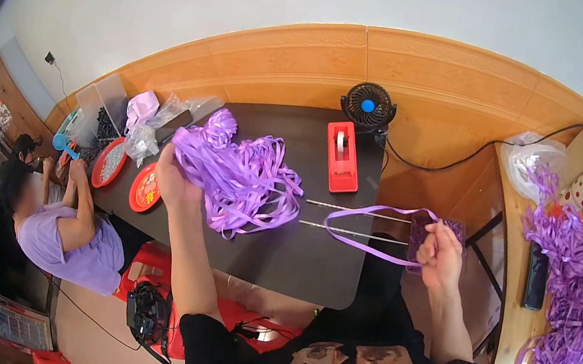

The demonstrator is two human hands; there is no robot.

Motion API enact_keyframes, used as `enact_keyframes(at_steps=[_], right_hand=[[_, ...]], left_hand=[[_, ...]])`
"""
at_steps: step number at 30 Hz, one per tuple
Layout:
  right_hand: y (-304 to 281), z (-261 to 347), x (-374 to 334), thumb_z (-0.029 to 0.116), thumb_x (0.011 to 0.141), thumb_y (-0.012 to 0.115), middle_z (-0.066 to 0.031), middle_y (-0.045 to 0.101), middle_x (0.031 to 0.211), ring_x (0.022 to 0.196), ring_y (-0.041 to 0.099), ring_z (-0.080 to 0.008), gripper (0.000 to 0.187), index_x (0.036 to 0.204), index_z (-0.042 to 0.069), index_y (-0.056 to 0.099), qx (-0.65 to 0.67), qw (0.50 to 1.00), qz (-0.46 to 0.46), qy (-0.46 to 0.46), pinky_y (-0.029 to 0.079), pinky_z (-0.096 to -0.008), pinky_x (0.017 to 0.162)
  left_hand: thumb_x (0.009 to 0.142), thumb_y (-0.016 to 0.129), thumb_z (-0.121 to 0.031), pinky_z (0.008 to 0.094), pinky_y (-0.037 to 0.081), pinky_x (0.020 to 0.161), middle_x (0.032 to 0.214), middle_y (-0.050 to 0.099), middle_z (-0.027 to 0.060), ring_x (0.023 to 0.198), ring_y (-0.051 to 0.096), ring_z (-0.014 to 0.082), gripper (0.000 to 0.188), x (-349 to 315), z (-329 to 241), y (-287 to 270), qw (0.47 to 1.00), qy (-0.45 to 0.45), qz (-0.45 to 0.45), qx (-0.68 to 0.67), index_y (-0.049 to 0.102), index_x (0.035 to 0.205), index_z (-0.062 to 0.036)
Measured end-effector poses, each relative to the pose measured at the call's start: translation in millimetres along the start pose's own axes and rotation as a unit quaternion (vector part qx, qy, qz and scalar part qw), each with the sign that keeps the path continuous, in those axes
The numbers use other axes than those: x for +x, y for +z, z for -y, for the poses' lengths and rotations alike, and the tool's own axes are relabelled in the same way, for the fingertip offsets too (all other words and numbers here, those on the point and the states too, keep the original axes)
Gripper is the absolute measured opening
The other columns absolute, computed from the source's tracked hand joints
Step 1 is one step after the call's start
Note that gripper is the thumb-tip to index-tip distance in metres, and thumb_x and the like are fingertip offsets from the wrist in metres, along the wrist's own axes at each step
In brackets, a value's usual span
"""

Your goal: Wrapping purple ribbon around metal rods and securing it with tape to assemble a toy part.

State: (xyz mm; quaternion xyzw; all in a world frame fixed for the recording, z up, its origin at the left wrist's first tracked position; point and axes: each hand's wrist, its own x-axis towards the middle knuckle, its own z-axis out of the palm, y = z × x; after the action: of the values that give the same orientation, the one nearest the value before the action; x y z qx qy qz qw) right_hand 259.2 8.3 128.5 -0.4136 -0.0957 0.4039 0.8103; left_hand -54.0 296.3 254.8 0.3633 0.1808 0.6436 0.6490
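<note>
Landmark: red tape dispenser [341, 156] on dark table [294, 253].

Left hand [175, 181], well left of dispenser, fingers closed on the edge of the purple ribbon heap [242, 173]; heap lies on the table just left of dispenser.

Right hand [439, 251], right of and nearer than dispenser, past the table edge, pinches a ribbon loop [368, 234]. Loop runs around two thin metal rods [355, 221] lying below dispenser.

Black fan [367, 106] just behind dispenser. Red plates [128, 177] far left, near another person [65, 228].
</note>
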Motion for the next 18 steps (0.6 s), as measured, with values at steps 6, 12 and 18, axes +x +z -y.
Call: enact_keyframes(at_steps=[6,12,18], right_hand=[[-8.7,20.3,-22.7,0.013,0.091,0.052,-0.0019,0.047,0.052,0.041,0.037,-0.0070,0.016,0.085,0.000,0.060,-0.112,0.991,0.072,-0.034,0.028,-0.0215,0.040],[3.5,56.6,-39.2,0.001,0.080,0.065,0.0047,0.054,0.061,0.050,0.044,-0.0011,0.006,0.086,0.003,0.065,-0.283,0.921,0.269,0.004,0.031,-0.0175,0.044],[16.8,75.5,-48.4,-0.002,0.078,0.066,0.0022,0.057,0.065,0.052,0.048,-0.0023,0.010,0.087,0.002,0.064,-0.322,0.875,0.357,0.052,0.034,-0.0178,0.046]], left_hand=[[0.080,0.056,-0.009,0.0338,0.047,0.061,0.066,0.059,0.0065,0.063,0.059,0.0221,0.010,16.8,36.0,-42.8,0.811,0.147,0.044,0.565,0.063,0.080,-0.0021],[0.080,0.062,-0.011,0.0337,0.044,0.084,0.101,0.064,0.0131,0.099,0.058,0.0241,0.023,-73.6,75.5,47.9,0.771,0.038,0.359,0.525,0.065,0.101,-0.0019],[0.085,0.056,-0.005,0.0355,0.039,0.092,0.110,0.060,0.0129,0.106,0.052,0.0266,0.030,-147.7,119.4,128.9,0.727,-0.008,0.607,0.320,0.059,0.115,0.0001]])
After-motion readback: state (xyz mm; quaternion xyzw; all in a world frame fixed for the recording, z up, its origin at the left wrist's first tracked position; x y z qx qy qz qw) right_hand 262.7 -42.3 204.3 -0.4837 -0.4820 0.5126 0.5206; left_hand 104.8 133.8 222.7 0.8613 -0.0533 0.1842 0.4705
